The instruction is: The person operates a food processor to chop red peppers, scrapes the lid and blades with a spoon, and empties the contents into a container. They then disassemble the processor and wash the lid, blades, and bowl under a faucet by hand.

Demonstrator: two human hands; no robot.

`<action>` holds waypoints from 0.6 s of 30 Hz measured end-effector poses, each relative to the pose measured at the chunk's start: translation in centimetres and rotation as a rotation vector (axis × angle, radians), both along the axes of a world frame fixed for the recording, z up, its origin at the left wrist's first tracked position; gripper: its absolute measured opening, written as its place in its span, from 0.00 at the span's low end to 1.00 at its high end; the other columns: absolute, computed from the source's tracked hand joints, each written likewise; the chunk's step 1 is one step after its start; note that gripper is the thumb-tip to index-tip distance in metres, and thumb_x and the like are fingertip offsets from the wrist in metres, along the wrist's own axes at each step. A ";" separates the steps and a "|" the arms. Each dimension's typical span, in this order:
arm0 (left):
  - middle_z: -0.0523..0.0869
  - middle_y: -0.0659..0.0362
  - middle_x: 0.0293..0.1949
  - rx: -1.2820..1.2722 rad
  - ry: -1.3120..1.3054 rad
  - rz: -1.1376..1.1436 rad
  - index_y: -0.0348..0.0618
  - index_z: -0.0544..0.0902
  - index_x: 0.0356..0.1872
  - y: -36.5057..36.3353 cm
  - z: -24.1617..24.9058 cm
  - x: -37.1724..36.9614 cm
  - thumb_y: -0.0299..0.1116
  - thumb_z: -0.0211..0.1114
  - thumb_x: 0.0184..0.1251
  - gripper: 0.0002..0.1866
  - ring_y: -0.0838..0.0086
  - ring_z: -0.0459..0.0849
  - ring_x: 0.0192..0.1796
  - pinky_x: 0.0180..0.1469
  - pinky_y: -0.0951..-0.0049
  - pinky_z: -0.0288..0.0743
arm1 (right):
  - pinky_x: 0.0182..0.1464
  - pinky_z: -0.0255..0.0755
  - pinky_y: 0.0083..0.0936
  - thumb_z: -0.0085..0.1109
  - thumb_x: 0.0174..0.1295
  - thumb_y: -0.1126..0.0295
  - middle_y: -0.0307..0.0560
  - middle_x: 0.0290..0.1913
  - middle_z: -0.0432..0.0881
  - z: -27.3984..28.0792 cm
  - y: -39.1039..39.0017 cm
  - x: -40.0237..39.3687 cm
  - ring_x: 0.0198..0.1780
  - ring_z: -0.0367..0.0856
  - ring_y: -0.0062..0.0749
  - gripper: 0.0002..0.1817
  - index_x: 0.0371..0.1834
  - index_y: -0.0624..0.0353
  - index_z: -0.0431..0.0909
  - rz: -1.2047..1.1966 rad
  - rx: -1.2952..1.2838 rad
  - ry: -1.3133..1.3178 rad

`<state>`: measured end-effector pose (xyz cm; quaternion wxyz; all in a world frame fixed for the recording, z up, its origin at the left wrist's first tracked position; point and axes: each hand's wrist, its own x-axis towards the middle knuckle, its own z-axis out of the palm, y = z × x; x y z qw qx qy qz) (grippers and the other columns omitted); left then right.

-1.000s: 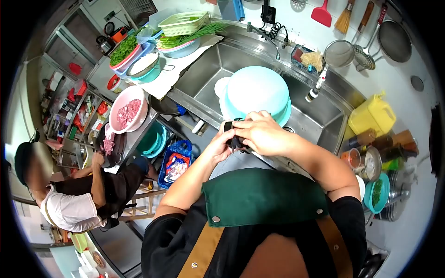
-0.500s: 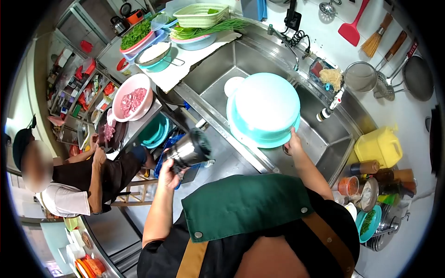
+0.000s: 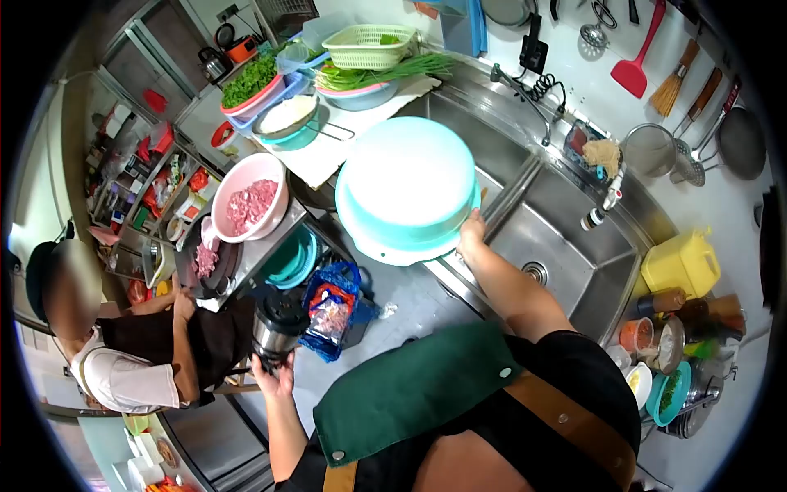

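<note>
My right hand [image 3: 473, 235] grips the lower right rim of a large turquoise basin [image 3: 407, 193], whose pale round face is turned toward me. The basin covers part of the left sink [image 3: 484, 131] and its front edge. In my left hand [image 3: 274, 375] is a dark metallic cylinder with a black top [image 3: 279, 321], held by its lower end above the floor. Beyond it lies a blue plastic bag [image 3: 331, 312] with reddish contents.
A seated person [image 3: 139, 353] in an apron is at the left, hands by a dark pan [image 3: 217, 266]. A pink bowl of meat [image 3: 250, 198] stands on the steel table. The right sink [image 3: 574, 213], faucet [image 3: 525, 102] and yellow jug [image 3: 680, 262] are to the right.
The basin has moved left with my right hand, uncovering the right sink. My left hand has moved left and down, and the cylinder is more upright. The blue bag shows more fully.
</note>
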<state>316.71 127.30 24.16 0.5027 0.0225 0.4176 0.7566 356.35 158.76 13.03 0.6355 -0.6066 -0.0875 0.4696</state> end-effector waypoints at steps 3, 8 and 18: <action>0.73 0.56 0.55 -0.028 0.079 -0.013 0.49 0.68 0.56 -1.8 -0.4 -1.5 0.53 0.62 0.51 0.32 0.59 0.73 0.55 0.51 0.55 0.72 | 0.46 0.66 0.30 0.32 0.70 0.58 0.53 0.42 0.77 1.0 1.5 -3.2 0.41 0.74 0.36 0.24 0.46 0.69 0.71 0.038 -0.058 -0.117; 0.74 0.58 0.54 -0.061 0.066 -0.040 0.50 0.68 0.56 -4.1 -1.3 -3.9 0.52 0.63 0.49 0.33 0.62 0.74 0.54 0.46 0.58 0.76 | 0.47 0.67 0.29 0.32 0.70 0.58 0.53 0.43 0.77 0.3 3.7 -5.9 0.42 0.74 0.36 0.23 0.46 0.69 0.71 0.049 -0.002 -0.059; 0.74 0.57 0.55 -0.094 0.012 -0.105 0.50 0.68 0.57 -1.2 -3.0 -6.4 0.52 0.62 0.52 0.32 0.62 0.74 0.55 0.50 0.58 0.74 | 0.54 0.64 0.37 0.30 0.68 0.52 0.55 0.50 0.73 -11.3 13.6 -10.7 0.52 0.71 0.41 0.27 0.51 0.65 0.68 0.108 0.002 -0.099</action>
